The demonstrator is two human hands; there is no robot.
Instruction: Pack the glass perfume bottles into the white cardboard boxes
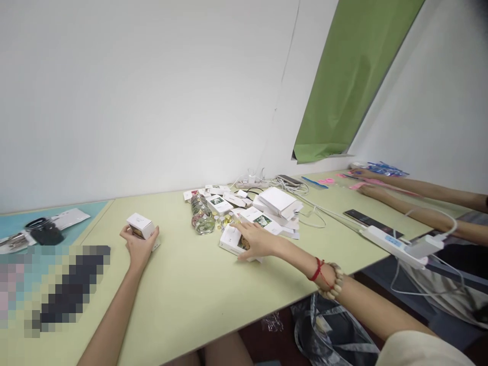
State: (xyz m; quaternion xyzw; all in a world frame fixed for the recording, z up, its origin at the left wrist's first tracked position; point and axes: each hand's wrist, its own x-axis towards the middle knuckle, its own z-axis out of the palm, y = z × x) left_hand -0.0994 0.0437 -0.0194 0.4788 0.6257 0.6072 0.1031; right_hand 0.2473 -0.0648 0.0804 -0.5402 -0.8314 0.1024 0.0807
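Head view: a small white box (140,224) is held over the table (183,290) in the curled fingers of the left hand (138,248). A flat carton (230,243) lies under the outstretched, unclenched fingers of the right hand (258,241), projecting leftward, near the glass bottles (202,218).

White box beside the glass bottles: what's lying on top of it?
The person's right hand lies flat on the white box, next to the glass bottles. A dark picture on the lid peeks out; the rest of it is covered by the hand.
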